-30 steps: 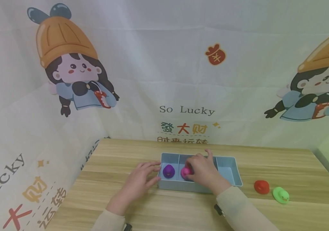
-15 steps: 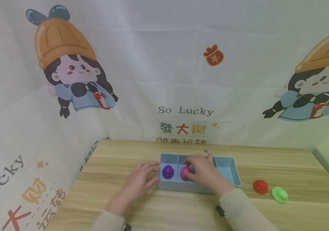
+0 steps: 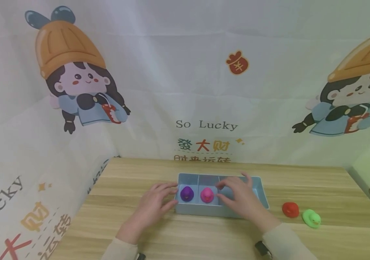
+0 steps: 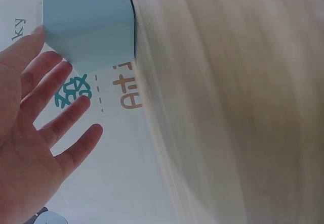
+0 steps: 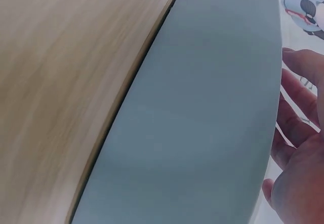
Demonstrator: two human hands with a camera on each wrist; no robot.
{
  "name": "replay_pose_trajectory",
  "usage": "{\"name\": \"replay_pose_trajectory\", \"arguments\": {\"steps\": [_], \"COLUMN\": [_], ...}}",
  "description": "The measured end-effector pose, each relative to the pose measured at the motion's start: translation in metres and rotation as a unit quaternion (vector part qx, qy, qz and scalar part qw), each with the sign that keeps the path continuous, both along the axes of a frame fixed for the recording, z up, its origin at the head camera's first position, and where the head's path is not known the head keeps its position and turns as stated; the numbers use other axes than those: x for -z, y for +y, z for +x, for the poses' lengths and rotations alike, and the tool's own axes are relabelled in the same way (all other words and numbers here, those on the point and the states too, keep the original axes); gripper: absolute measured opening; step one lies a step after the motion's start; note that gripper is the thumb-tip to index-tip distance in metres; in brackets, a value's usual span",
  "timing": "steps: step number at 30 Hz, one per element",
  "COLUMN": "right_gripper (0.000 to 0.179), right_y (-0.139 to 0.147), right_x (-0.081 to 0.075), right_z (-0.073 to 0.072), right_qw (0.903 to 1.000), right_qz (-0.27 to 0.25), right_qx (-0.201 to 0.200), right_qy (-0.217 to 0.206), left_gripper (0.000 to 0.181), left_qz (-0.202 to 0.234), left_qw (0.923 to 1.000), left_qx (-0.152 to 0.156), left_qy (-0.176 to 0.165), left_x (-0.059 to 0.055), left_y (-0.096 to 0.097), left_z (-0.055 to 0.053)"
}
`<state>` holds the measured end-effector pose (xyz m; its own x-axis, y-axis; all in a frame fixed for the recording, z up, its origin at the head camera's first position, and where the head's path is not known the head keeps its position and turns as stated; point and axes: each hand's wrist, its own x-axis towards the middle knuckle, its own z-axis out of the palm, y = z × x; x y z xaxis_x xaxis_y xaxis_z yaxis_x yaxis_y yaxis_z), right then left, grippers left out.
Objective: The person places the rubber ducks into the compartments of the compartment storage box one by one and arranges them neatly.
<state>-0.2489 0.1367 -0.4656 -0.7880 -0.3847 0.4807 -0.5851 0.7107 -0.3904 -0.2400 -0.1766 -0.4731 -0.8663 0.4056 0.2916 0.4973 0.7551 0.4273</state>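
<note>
A long blue-grey divided box point(image 3: 215, 210) stands on the wooden table. In its leftmost compartment sits a purple rubber duck point(image 3: 186, 194), and a pink rubber duck point(image 3: 207, 195) sits in the compartment beside it. My left hand point(image 3: 154, 200) is at the box's left end, thumb and fingertips right at the rim; the left wrist view shows its fingers spread and relaxed. Over the compartments right of the pink duck hovers my right hand point(image 3: 240, 196), thumb and fingers parted with nothing between them. It covers part of the box's right half.
On the table right of the box lie a red rubber duck point(image 3: 290, 209) and a light green rubber duck point(image 3: 311, 218). A white printed cloth point(image 3: 159, 79) hangs behind the table and along its left side.
My right hand has let go of the pink duck and shifted right; the duck stays in the second compartment. My left hand keeps its place at the box's end. The head view drifts slightly.
</note>
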Motion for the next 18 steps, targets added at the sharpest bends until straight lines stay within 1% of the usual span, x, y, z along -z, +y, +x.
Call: {"name": "replay_pose_trajectory", "arguments": {"steps": [3, 8, 13, 18], "right_gripper": [0.025, 0.024, 0.026, 0.027], "right_y": [0.005, 0.014, 0.018, 0.023], "right_x": [0.001, 0.003, 0.006, 0.007], "right_z": [0.004, 0.008, 0.009, 0.009], "right_qw": [0.9999, 0.9993, 0.9973, 0.9949], "right_qz": [-0.010, -0.019, -0.036, -0.052], "right_qx": [0.007, 0.015, 0.013, 0.011], "right_qy": [0.003, 0.030, 0.062, 0.086], "left_gripper": [0.042, 0.042, 0.041, 0.041], "left_qz": [-0.005, -0.010, 0.001, -0.007], "left_qw": [1.0000, 0.9998, 0.9999, 0.9996], "left_qx": [0.001, 0.006, 0.006, 0.009], "left_qy": [0.009, 0.014, 0.015, 0.026], "left_x": [0.001, 0.000, 0.000, 0.003], "left_y": [-0.002, -0.003, -0.005, -0.005], "left_z": [0.000, 0.000, 0.000, -0.002]}}
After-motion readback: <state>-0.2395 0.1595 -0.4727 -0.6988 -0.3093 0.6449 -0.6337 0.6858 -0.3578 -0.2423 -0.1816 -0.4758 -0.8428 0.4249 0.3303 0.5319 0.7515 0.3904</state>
